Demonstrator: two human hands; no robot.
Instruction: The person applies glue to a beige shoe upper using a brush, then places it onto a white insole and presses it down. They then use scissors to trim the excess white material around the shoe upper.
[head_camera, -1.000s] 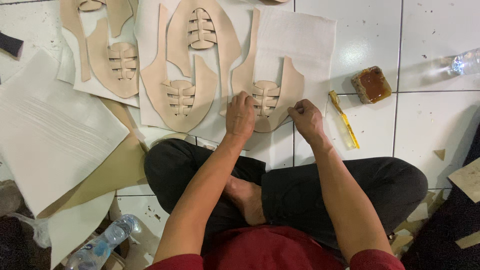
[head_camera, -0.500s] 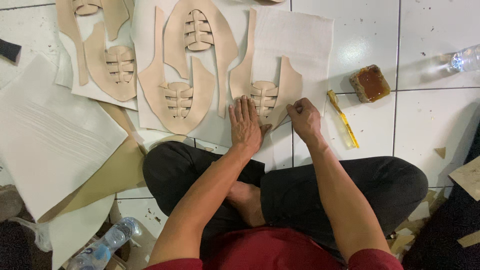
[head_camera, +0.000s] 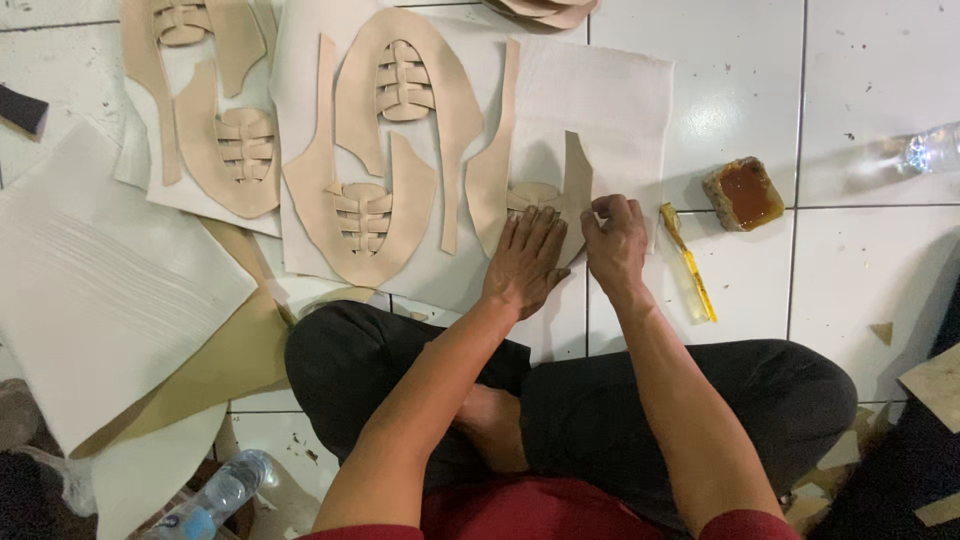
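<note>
Four tan cutouts lay on white sheets (head_camera: 610, 95); on the nearest cutout (head_camera: 495, 175), the left hand (head_camera: 525, 262) pressed flat, fingers spread; the right hand (head_camera: 615, 240) pinched its edge.

Left hand (head_camera: 525, 262): flat on the leather cut-out (head_camera: 540, 195), which lies on the sheet (head_camera: 610, 100).
Right hand (head_camera: 615, 240): at that cut-out's right edge, touching it.
Brush (head_camera: 688, 262): on the floor (head_camera: 870, 260), just right of the right hand.
Glue tin (head_camera: 743, 193): right of the sheet.
Bottle (head_camera: 925, 150): at the floor's right edge.

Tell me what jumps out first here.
Tan leather cutouts with laced centres spread over white sheets across the top of the tiled floor. At centre, the left hand presses flat on one cutout while the right hand pinches its edge. A glue tin sits right of them.
</note>
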